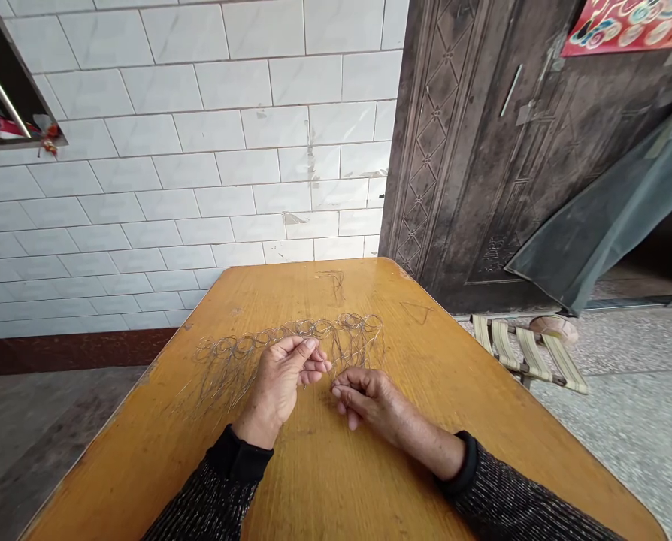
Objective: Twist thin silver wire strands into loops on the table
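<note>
Over the middle of the table, my left hand (283,383) is closed, thumb and forefinger pinching what looks like a thin wire. My right hand (373,398) sits lower and to the right, its fingertips also pinched together at the wire's other side. The wire is so fine that I can barely follow it between the hands. Just beyond them lies a row of looped wires (240,346), thin and dark, with round loops at the far side and loose tails toward me. My left hand covers part of this row.
The wooden table (336,481) carries a few loose wires (336,282) near its far edge and a bent wire (418,309) at the right. Behind stands a white tiled wall (228,150). A dark carved door (460,150) and a strap-seat folding stool (528,349) are at the right.
</note>
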Demonstrator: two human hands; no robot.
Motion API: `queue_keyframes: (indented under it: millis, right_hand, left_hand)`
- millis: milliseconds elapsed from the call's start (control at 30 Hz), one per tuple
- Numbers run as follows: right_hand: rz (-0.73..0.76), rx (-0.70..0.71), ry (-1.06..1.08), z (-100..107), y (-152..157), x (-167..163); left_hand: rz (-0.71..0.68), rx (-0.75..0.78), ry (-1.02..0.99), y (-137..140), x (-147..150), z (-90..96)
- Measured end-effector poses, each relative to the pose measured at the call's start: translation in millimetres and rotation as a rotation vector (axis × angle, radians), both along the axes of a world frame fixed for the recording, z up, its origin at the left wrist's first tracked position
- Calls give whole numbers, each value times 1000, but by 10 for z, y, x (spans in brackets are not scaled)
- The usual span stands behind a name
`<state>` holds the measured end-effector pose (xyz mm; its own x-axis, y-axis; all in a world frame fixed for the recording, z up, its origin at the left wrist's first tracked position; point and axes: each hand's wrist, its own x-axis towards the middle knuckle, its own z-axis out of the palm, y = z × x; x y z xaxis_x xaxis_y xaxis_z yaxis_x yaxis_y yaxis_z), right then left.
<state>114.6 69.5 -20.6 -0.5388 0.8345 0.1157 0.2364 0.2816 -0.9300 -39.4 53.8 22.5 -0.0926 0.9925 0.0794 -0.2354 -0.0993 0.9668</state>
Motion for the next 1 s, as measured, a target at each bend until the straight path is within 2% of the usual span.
queue_keyframes:
  millis: [200, 367, 433, 567, 633, 700, 767, 867, 1000]
  right_hand:
    - [50, -7, -4, 20, -30, -4]
    - [57, 20, -14, -16, -44, 1]
    - [65, 11, -10, -5, -58, -5]
    - [109, -108, 33, 43, -98, -39]
    - [87, -198, 92, 51, -97, -54]
    - [27, -228, 147, 42, -67, -56]
    - [-42, -195, 156, 23, -22, -43]
    - [-93, -66, 60, 6, 25, -3]
    - [-148, 253, -203, 15, 19, 42]
  left_hand:
    - [68, 23, 68, -19, -10, 25]
    - [-45, 34, 166, -49, 43, -23]
    - [-33, 64, 232, -43, 59, -44]
    - [41, 82, 293, -9, 49, -59]
    - [39, 60, 280, 2, 35, -52]
    - [10, 34, 271, 6, 22, -41]
    - [-2, 20, 267, 8, 8, -30]
    - [41, 21, 225, 16, -25, -14]
    - [98, 47, 136, 23, -86, 20]
